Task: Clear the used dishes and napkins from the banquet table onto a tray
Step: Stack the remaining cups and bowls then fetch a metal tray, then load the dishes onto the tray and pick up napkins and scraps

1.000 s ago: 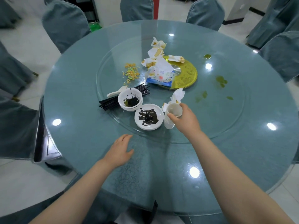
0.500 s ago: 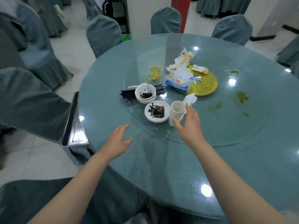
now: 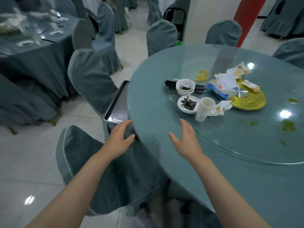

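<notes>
So the metal tray [image 3: 117, 104] sits on something just off the table's [image 3: 164, 145] left edge, partly tucked under it, and the left hand [image 3: 119, 140] hangs right by the tray's near end with fingers spread and relaxed, holding nothing. The right hand [image 3: 185, 142] hovers over the table's near-left edge, also spread and empty, a little short of the stack of paper cups [image 3: 204, 109]. Half a second ago that hand was right up against the cups; now it's pulled back, the left hand has swung out toward the tray, and the whole view has turned left so the tray shows much more. The tray's long axis runs away from the person, roughly along the table's edge, with its near short end toward the left hand. Further in from the cups are a dirty plate [image 3: 187, 104], a stack of bowls [image 3: 185, 87] on black chopsticks [image 3: 171, 83], crumpled napkins [image 3: 230, 76] and a yellow plate [image 3: 250, 101].
</notes>
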`<state>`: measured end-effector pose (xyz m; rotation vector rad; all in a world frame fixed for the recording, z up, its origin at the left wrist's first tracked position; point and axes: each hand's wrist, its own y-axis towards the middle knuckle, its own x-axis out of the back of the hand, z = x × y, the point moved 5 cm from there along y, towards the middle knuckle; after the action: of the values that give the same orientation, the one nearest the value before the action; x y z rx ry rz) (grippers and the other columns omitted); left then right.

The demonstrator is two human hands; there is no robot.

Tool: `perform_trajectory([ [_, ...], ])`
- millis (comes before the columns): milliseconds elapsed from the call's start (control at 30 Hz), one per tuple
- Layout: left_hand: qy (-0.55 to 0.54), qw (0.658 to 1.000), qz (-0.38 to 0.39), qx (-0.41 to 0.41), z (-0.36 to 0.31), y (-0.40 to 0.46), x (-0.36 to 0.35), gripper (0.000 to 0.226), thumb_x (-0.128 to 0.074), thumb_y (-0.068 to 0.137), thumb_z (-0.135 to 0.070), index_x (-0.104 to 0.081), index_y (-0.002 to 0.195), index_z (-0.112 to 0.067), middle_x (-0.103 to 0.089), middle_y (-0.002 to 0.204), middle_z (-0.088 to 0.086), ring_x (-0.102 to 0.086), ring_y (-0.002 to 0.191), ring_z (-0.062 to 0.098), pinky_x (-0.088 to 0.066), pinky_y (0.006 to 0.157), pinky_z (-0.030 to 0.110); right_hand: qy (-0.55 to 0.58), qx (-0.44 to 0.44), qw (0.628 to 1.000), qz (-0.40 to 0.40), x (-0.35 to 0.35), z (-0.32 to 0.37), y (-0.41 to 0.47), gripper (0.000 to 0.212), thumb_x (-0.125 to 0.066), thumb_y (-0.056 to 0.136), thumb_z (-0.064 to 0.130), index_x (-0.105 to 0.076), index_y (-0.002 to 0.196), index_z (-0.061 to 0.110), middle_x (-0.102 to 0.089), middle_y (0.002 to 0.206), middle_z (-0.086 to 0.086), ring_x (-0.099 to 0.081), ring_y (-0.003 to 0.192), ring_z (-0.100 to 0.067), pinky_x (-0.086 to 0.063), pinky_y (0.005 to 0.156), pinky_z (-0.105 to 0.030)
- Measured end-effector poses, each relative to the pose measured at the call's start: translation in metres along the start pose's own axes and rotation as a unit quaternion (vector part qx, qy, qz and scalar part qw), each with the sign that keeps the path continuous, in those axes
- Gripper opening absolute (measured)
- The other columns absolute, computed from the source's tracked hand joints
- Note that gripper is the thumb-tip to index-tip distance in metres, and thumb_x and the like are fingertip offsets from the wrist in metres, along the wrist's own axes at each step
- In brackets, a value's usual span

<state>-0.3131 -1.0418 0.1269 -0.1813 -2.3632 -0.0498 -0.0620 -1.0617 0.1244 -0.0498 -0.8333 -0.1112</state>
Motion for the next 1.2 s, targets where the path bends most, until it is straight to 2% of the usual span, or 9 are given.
perform_trajectory([
  [167, 0.008, 0.998, -0.063, 0.03, 0.033, -0.039, 0.051, 0.055, -0.059, 0.093, -0.022, -0.038, 0.144, -0.023, -0.04, 0.146, -0.003, -0.036, 0.131, 0.016, -0.03, 0.111, 0.031, 0.006, 0.054, 0.997, 0.062, -0.051, 0.057, -0.011, 0.069, -0.056, 0.095, 0.034, -0.024, 0.15, 0.009, -0.027, 0.155, -0.006, -0.02, 0.144, -0.019, -0.015, 0.116, -0.028],
  [233, 0.009, 0.995, -0.09, 0.051, 0.052, -0.053, 0.069, 0.057, -0.058, 0.093, -0.023, -0.036, 0.145, -0.022, -0.039, 0.147, -0.002, -0.032, 0.135, 0.016, -0.025, 0.112, 0.028, 0.01, 0.072, 0.994, 0.083, -0.073, 0.083, -0.014, 0.069, -0.057, 0.095, 0.034, -0.024, 0.15, 0.01, -0.028, 0.155, -0.005, -0.021, 0.144, -0.019, -0.016, 0.115, -0.027],
  [333, 0.007, 0.991, -0.118, 0.067, 0.08, -0.073, 0.093, 0.058, -0.057, 0.094, -0.023, -0.033, 0.147, -0.022, -0.035, 0.15, -0.004, -0.025, 0.141, 0.015, -0.021, 0.117, 0.032, 0.021, 0.098, 0.988, 0.121, -0.109, 0.124, -0.019, 0.068, -0.057, 0.095, 0.034, -0.024, 0.15, 0.011, -0.029, 0.154, -0.005, -0.023, 0.142, -0.018, -0.018, 0.113, -0.026],
  [467, 0.006, 0.986, -0.142, 0.091, 0.126, -0.091, 0.133, 0.058, -0.056, 0.095, -0.023, -0.033, 0.148, -0.02, -0.033, 0.151, -0.004, -0.023, 0.139, 0.012, -0.015, 0.111, 0.021, 0.023, 0.133, 0.979, 0.152, -0.159, 0.184, -0.025, 0.069, -0.059, 0.093, 0.033, -0.025, 0.15, 0.012, -0.031, 0.152, -0.005, -0.025, 0.141, -0.017, -0.022, 0.114, -0.027],
  [567, 0.021, 0.985, -0.141, 0.097, 0.17, -0.098, 0.171, 0.058, -0.055, 0.096, -0.024, -0.032, 0.148, -0.02, -0.033, 0.152, -0.005, -0.024, 0.139, 0.011, -0.014, 0.11, 0.019, 0.025, 0.151, 0.974, 0.166, -0.201, 0.233, -0.025, 0.066, -0.059, 0.093, 0.033, -0.029, 0.148, 0.014, -0.036, 0.149, -0.002, -0.028, 0.138, -0.015, -0.023, 0.112, -0.025],
  [633, 0.029, 0.985, -0.132, 0.105, 0.203, -0.101, 0.198, 0.058, -0.054, 0.096, -0.026, -0.031, 0.149, -0.02, -0.031, 0.153, -0.006, -0.023, 0.141, 0.011, -0.013, 0.111, 0.019, 0.032, 0.159, 0.973, 0.162, -0.232, 0.265, -0.021, 0.064, -0.058, 0.092, 0.035, -0.031, 0.147, 0.017, -0.038, 0.147, 0.001, -0.03, 0.137, -0.014, -0.026, 0.115, -0.031],
  [833, 0.071, 0.989, -0.088, 0.094, 0.285, -0.105, 0.262, 0.059, -0.054, 0.097, -0.03, -0.03, 0.15, -0.021, -0.028, 0.155, -0.005, -0.019, 0.143, 0.011, -0.011, 0.113, 0.019, -0.009, 0.198, 0.97, 0.139, -0.32, 0.349, -0.015, 0.067, -0.056, 0.094, 0.036, -0.025, 0.149, 0.013, -0.031, 0.152, -0.003, -0.025, 0.141, -0.02, -0.025, 0.116, -0.037],
  [967, 0.065, 0.989, -0.086, 0.101, 0.319, -0.097, 0.291, 0.057, -0.05, 0.098, -0.034, -0.029, 0.15, -0.023, -0.025, 0.156, -0.008, -0.016, 0.144, 0.009, -0.009, 0.114, 0.019, -0.035, 0.193, 0.967, 0.163, -0.36, 0.371, -0.007, 0.068, -0.053, 0.095, 0.035, -0.02, 0.152, 0.015, -0.02, 0.159, -0.003, -0.011, 0.147, -0.02, -0.015, 0.121, -0.038],
  [1200, 0.043, 0.992, -0.059, 0.107, 0.356, -0.043, 0.312, 0.054, -0.043, 0.1, -0.04, -0.029, 0.15, -0.026, -0.024, 0.157, -0.009, -0.014, 0.144, 0.009, -0.009, 0.115, 0.022, -0.06, 0.144, 0.977, 0.145, -0.385, 0.378, 0.047, 0.069, -0.056, 0.094, 0.037, -0.023, 0.15, 0.014, -0.024, 0.157, -0.006, -0.015, 0.147, -0.022, -0.017, 0.12, -0.04],
])
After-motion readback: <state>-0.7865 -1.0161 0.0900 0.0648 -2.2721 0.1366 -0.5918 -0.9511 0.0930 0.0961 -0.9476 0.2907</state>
